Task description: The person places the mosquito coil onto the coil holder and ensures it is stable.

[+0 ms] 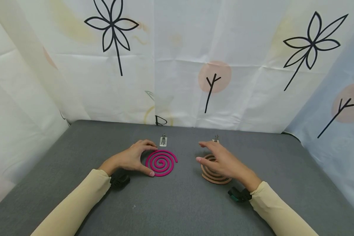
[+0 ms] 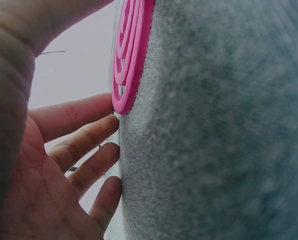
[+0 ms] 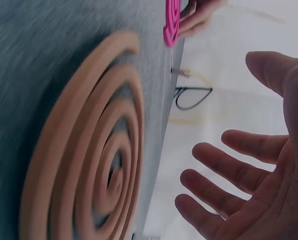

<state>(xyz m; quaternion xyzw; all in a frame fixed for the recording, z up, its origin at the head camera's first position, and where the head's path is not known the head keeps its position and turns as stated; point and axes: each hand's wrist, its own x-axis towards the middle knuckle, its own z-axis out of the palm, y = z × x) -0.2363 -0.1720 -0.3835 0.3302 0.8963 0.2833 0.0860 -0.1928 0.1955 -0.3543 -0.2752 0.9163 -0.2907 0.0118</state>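
A pink mosquito coil (image 1: 162,163) lies on the grey table. My left hand (image 1: 132,157) spans its left side, thumb at the near edge and index finger at the far edge. In the left wrist view, the index fingertip meets the rim of the pink coil (image 2: 131,75), and the other fingers spread beside it, nearly straight. A brown mosquito coil (image 1: 207,173) lies to the right, partly hidden beneath my right hand (image 1: 221,160). That hand hovers with fingers and thumb spread; the right wrist view shows it apart from the brown coil (image 3: 64,150).
Behind the pink coil stands a small metal coil stand (image 1: 163,141). A second metal stand (image 1: 215,139) is partly covered by the right hand. The grey table (image 1: 171,209) ends at a white patterned cloth (image 1: 177,82) at the back; cloth also hangs along both sides.
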